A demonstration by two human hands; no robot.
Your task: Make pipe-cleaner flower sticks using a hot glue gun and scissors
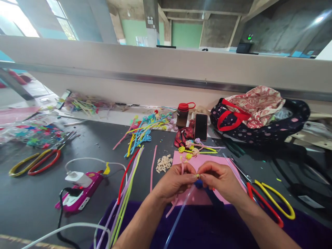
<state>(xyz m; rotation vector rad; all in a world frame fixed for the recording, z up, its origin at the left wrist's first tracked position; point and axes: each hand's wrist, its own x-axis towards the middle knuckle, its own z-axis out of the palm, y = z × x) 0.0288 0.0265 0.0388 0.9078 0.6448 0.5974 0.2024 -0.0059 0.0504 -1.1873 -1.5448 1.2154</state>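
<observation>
1. Left hand (176, 183) pinching small yellow piece (197, 176) in fingertips, pink stem (170, 210) also running through its grip
2. Right hand (220, 180) pinching same piece from other side, fingertips nearly meeting the left's
3. Yellow piece held over pink sheet (198, 200), near edge of desk (88, 145)
4. Beige pieces (164, 163) piled just left of sheet
5. Scissors (250, 180) right of sheet, toward desk's near right corner
6. Phone (201, 127) by desk's far edge

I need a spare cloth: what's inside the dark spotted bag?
In the bag, a red-and-cream patterned cloth and some pale bluish material show at the opening. Anything beneath them is covered.
</observation>
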